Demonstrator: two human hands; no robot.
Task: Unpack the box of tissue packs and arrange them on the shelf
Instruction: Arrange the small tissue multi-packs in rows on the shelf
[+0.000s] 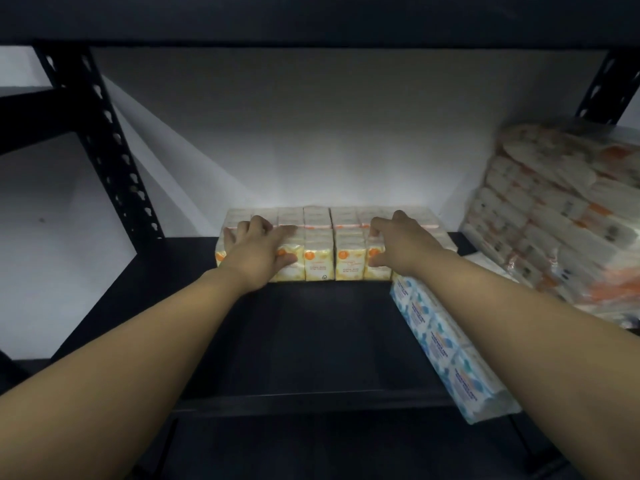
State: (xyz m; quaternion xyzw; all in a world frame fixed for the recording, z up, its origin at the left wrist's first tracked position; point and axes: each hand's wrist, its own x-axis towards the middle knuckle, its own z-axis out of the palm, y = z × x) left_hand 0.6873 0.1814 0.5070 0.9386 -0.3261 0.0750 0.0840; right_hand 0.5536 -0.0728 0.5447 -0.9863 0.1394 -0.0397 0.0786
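Both hands clasp the block of yellow tissue packs (317,245) from either end: the left hand (258,245) has fingers spread over the top and its thumb hooked down the front face, and the right hand (398,242) curls over the top edge, thumb also on the front. Nearest the camera, the forearms reach in over the bare dark shelf (294,341). Under the right forearm a blue-and-white tissue pack (446,344) lies at an angle, its near end jutting past the shelf's front lip. Farther in, the yellow packs sit on the shelf against the white back wall (311,133), roughly centred. At the far right a large wrapped bundle of orange-marked tissue packs (554,216) leans tilted against the shelf post (609,88).

The likeliest trouble appears to be the blue pack: a brush from the right forearm could tip it off the edge. The yellow block looks to be made of separate packs, so uneven pressure may split the row at its middle seam.
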